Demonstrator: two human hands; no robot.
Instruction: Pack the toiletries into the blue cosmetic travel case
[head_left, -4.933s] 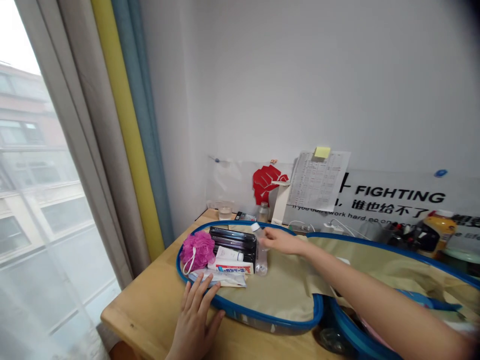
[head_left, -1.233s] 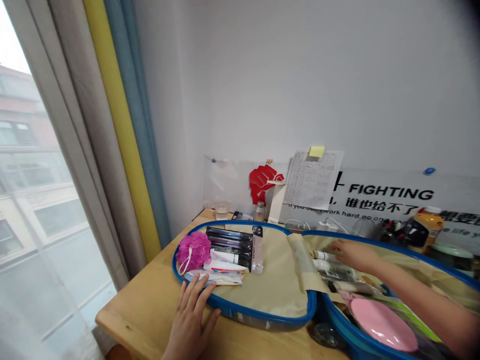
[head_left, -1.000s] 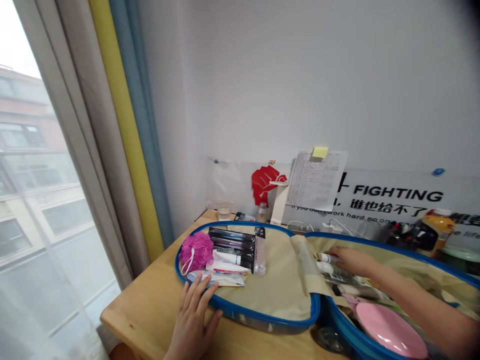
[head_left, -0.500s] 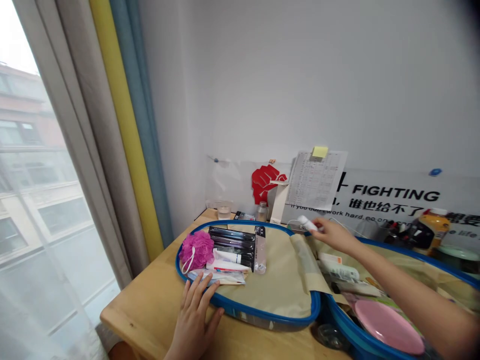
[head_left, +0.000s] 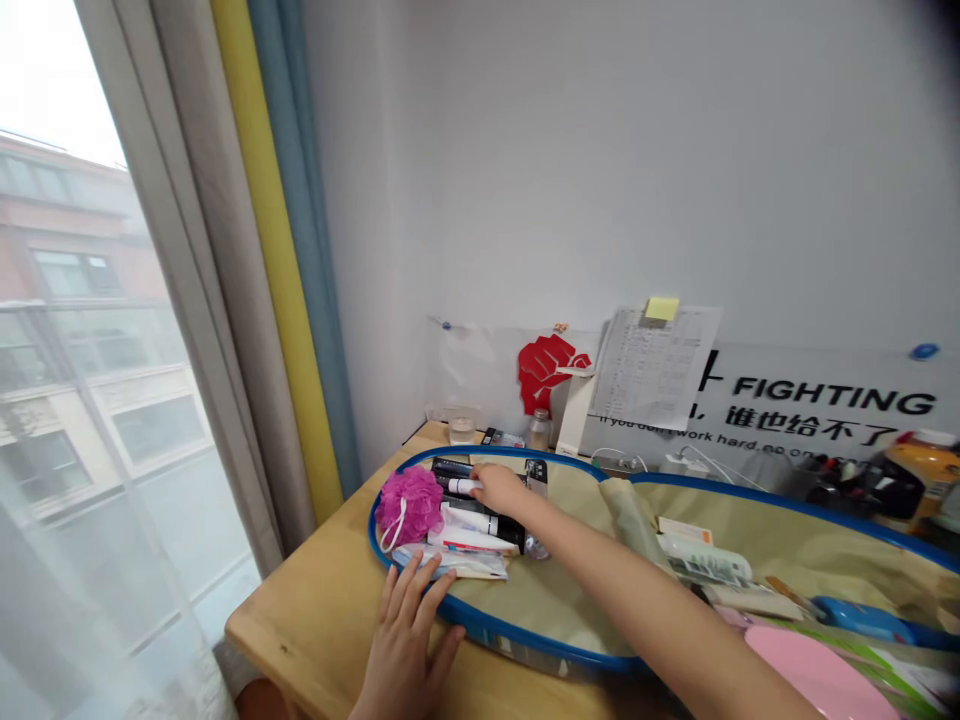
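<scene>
In the head view, my right hand pinches a small white tube over the dark packaged items in the left half of an open blue-rimmed case. My left hand rests with fingers spread on the near left rim, by a flat clear packet. Beside these lie a magenta bath puff with a white cord, a white tube with a dark cap, and a white and red tube. My right forearm covers part of the case.
The case's right half holds a white bottle, a pink oval item and a blue item. Behind it stand a glass jar, a power strip and an orange bottle. The wooden table ends at left.
My right hand has carried the small white tube leftward, from above the case's middle to the dark packages in the left half. My left hand stays on the rim. The view has shifted slightly.
</scene>
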